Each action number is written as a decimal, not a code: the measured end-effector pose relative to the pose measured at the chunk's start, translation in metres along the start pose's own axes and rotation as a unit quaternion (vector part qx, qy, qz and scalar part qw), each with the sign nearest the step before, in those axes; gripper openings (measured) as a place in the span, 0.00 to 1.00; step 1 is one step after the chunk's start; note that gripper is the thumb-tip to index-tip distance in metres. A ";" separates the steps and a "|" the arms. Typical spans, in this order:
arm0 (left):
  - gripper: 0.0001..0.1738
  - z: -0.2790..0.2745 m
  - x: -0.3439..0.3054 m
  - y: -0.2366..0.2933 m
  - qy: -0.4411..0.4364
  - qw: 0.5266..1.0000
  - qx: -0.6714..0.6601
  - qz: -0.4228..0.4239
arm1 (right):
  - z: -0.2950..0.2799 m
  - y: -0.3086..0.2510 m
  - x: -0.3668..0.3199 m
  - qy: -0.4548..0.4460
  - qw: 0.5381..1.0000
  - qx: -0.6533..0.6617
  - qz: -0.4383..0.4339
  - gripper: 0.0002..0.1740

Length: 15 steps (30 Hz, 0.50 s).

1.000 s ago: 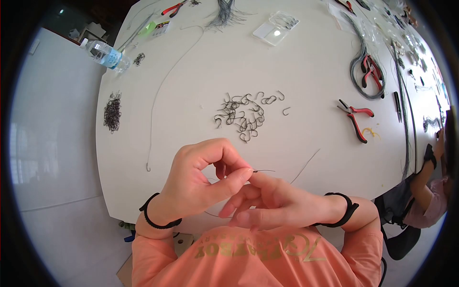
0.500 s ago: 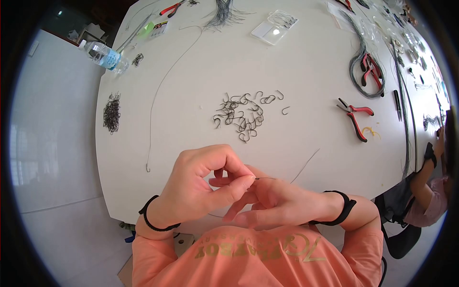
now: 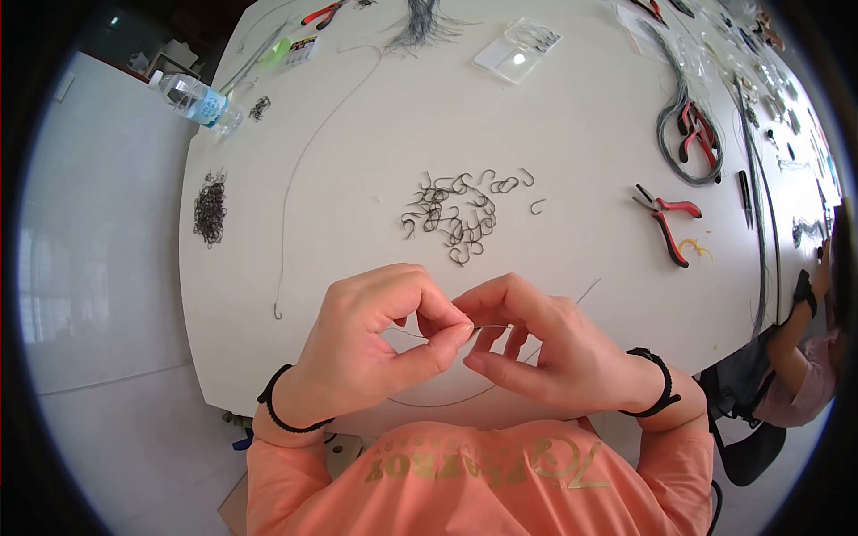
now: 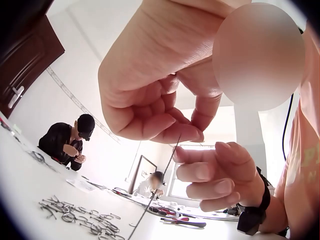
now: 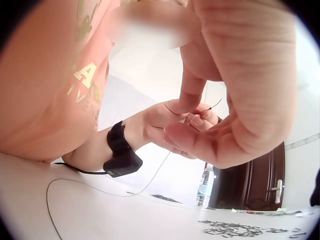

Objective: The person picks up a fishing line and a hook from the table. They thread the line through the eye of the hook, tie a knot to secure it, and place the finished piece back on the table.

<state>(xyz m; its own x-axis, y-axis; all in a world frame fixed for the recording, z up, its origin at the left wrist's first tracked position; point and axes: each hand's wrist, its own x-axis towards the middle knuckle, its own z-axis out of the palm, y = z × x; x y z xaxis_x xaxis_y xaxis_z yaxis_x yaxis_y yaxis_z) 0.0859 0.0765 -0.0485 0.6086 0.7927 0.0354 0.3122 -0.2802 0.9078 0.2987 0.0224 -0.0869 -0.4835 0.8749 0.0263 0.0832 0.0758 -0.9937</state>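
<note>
Head view: The thin, grey, flexible line (image 3: 440, 405) has a short, dark section (image 3: 476, 329) located at the thumb and index fingertips of the left hand (image 3: 380, 344); a loop of the line hangs below both hands. The left hand pinches the line at this section. The right hand (image 3: 563, 348) is relaxed, fingers bent, thumb apart from index finger, beside the pinch. The loose pile of dark, curved metal hooks (image 3: 451, 214) lies beyond the hands on the white tabletop (image 3: 357, 205).

Left wrist view: The line slants down from the left fingertips. The right index fingertip is near it; contact cannot be confirmed.

Right wrist view: A short end projects past the left fingertips. The right thumb and index finger are separated.
</note>
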 end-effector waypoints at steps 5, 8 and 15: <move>0.05 0.001 0.001 -0.003 -0.006 1.000 0.006 0.001 | 0.000 -0.004 0.000 0.049 0.999 0.018 0.007 0.19; 0.05 0.000 0.001 -0.002 -0.008 1.000 0.012 -0.012 | -0.003 -0.008 -0.002 0.074 0.997 -0.009 -0.005 0.16; 0.04 0.002 0.002 -0.001 -0.011 1.000 0.004 -0.025 | -0.007 -0.003 -0.003 0.098 0.994 -0.034 -0.030 0.08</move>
<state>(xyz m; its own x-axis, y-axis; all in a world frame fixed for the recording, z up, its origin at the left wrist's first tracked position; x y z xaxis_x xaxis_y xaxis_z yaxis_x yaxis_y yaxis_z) 0.0880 0.0772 -0.0500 0.6077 0.7939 -0.0197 0.3481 -0.2440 0.9051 0.3062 0.0233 -0.0828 -0.3113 0.9437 0.1123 0.1206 0.1565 -0.9803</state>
